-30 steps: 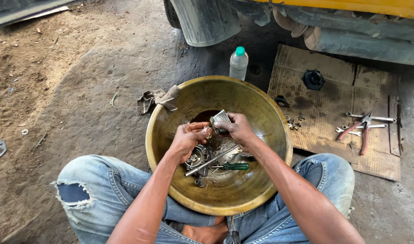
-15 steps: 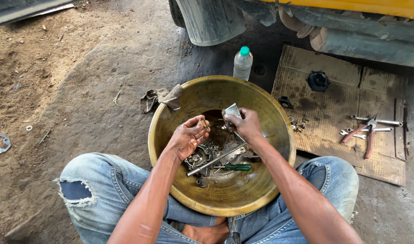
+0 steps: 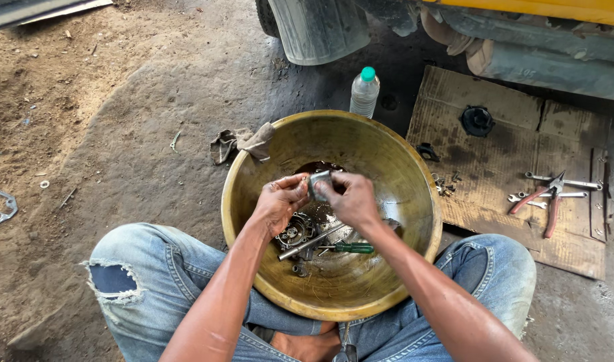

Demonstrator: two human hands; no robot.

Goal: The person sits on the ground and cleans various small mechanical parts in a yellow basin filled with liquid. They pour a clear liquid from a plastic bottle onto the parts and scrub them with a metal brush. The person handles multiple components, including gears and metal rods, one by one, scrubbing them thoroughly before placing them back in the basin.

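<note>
I sit cross-legged on the ground with a big brass-coloured bowl (image 3: 394, 161) between my knees. Over its middle both hands meet on a small grey metal part (image 3: 319, 184). My left hand (image 3: 280, 201) pinches its left side with the fingertips, and my right hand (image 3: 350, 198) grips it from the right. Below the hands, in the oily bottom of the bowl, lie a round engine part (image 3: 295, 232), a metal rod (image 3: 305, 244) and a green-handled screwdriver (image 3: 350, 248).
A plastic bottle with a green cap (image 3: 364, 92) stands behind the bowl, and a dirty rag (image 3: 243, 142) hangs at its far left rim. On the cardboard sheet (image 3: 494, 201) to the right lie red-handled pliers (image 3: 551, 201), spanners and a black round part (image 3: 478, 121). A vehicle underside fills the top.
My right hand had lifted the grey part away to the right; now both hands have come back together on it over the bowl's middle.
</note>
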